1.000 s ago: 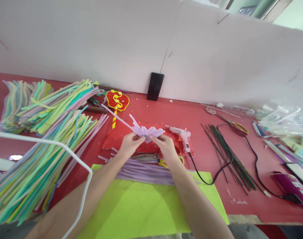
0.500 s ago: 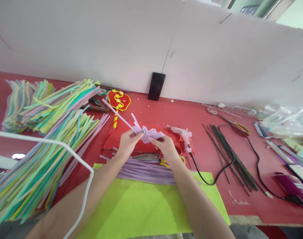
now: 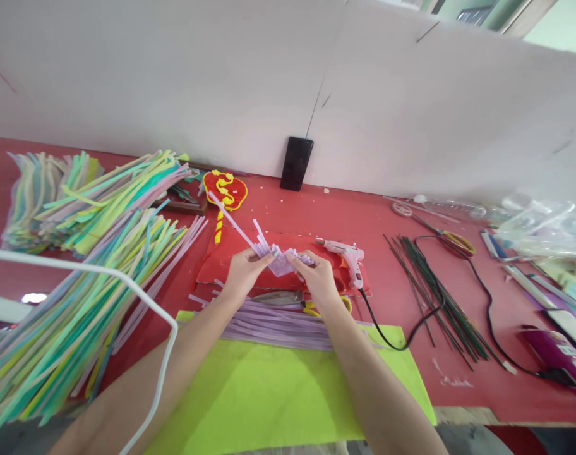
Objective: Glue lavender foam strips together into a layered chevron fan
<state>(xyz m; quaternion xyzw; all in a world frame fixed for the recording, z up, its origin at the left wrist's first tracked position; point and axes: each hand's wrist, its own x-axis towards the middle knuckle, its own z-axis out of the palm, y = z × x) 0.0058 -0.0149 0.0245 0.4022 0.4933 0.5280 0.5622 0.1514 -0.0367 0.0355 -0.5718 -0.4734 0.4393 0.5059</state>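
Observation:
Both my hands hold a lilac pipe-cleaner bundle above the red table, its folded loops fanned between my fingers. My left hand pinches the bundle's left side, where one long lilac strand sticks out up and to the left. My right hand pinches the right side, fingers curled over the loops. Under my hands lie a red felt sheet, a pile of lilac pipe cleaners and a lime-green sheet.
Heaps of pastel pipe cleaners fill the left. A red-and-yellow ornament, a black phone, a pink glue gun with black cord, green wire stems, scissors and plastic bags lie around. A white cable crosses front left.
My right hand has closed in over the fanned loops, squeezing the bundle narrower. The long strand has swung slightly to the right.

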